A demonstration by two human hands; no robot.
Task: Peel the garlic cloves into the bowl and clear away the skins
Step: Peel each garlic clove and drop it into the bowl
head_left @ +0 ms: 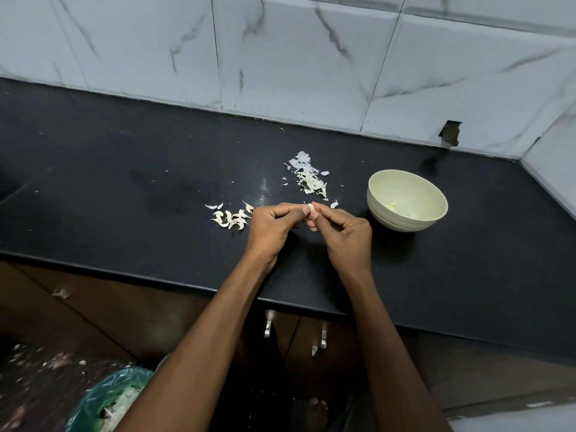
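Left hand (pixel 270 226) and right hand (pixel 344 235) both pinch one garlic clove (pixel 310 208); bowl (pixel 405 213) beside them.

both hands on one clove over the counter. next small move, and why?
Probably keep stripping the skin off the garlic clove pinched between the left hand and right hand, then drop it into the bowl at the right. A few peeled pieces already lie in the bowl, unpeeled cloves wait at the left, and the skins pile behind can be cleared later.
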